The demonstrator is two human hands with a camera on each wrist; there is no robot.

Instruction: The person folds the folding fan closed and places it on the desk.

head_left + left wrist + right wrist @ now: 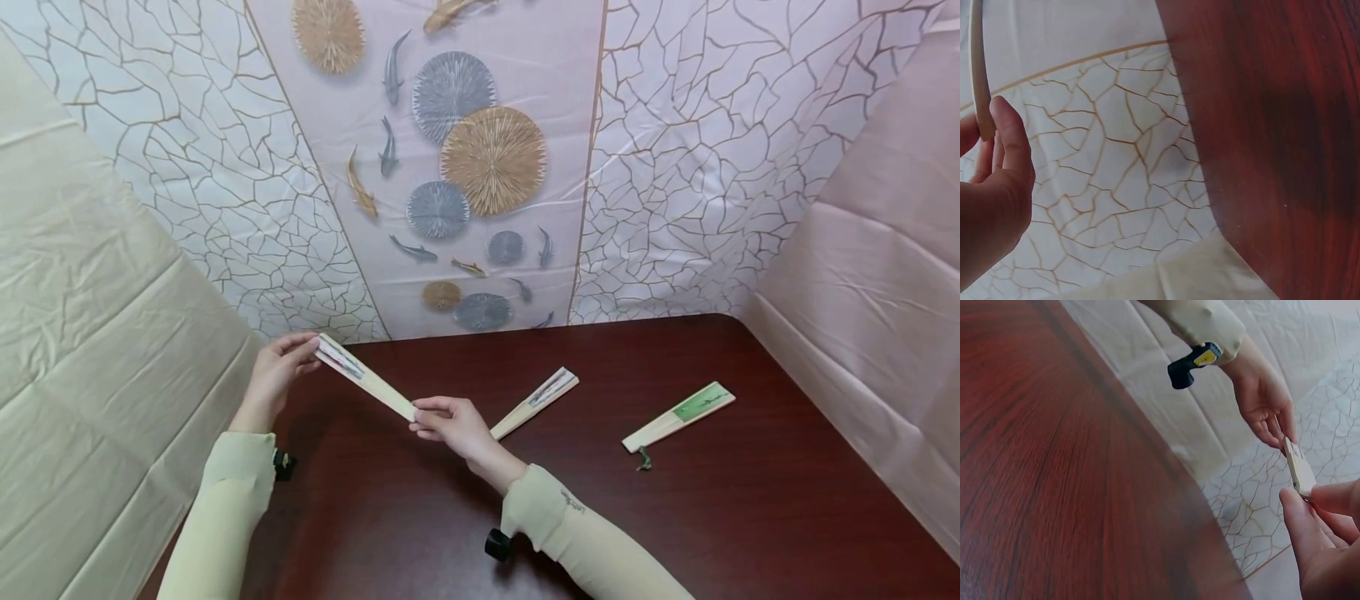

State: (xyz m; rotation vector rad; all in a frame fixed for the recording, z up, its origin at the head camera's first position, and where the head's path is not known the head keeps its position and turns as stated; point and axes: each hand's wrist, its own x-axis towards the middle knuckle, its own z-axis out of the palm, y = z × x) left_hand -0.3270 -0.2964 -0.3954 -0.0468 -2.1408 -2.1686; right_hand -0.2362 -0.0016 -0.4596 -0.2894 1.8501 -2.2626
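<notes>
A folded hand fan (367, 379) with pale wooden ribs and a dark picture near its wide end is held above the table between both hands. My left hand (276, 371) pinches the wide end, at the upper left. At the narrow end, my right hand (457, 429) grips the fan between thumb and fingers. In the left wrist view the fan (979, 69) appears edge-on between thumb and fingertips. The right wrist view shows the fan (1299, 467) spanning both hands. Its far side is hidden.
On the dark red table (360, 517) lies a second folded fan (542, 396) with a grey picture, its lower end hidden behind my right hand. Farther right lies a folded fan with a green panel (678, 417) and a green tassel (644, 458). Patterned cloth (480, 167) hangs behind.
</notes>
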